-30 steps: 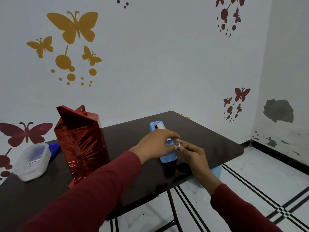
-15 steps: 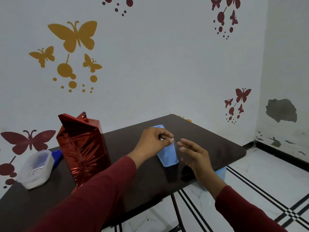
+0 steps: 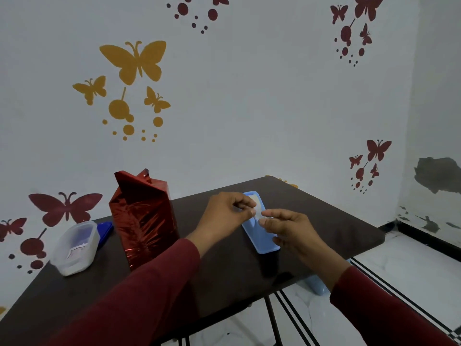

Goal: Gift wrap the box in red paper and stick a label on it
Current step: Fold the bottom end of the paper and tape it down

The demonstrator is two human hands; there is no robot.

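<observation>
The box wrapped in shiny red paper (image 3: 143,218) stands upright on the dark table (image 3: 224,275), left of my hands; its top fold is loose and sticks up. A light blue tray (image 3: 260,236) lies on the table beneath my hands. My left hand (image 3: 224,216) and my right hand (image 3: 287,226) are raised just above the tray, fingertips together, pinching a small pale piece (image 3: 258,213) between them. What the piece is I cannot make out.
A clear plastic container (image 3: 76,247) with paper bits inside sits at the table's left, a blue lid (image 3: 104,232) behind it. A second light blue object (image 3: 315,285) lies on the floor under the table's right edge. The table's right corner is close.
My hands have lifted from the blue tray and come together over it, now pinching the small pale piece. The red box has not moved.
</observation>
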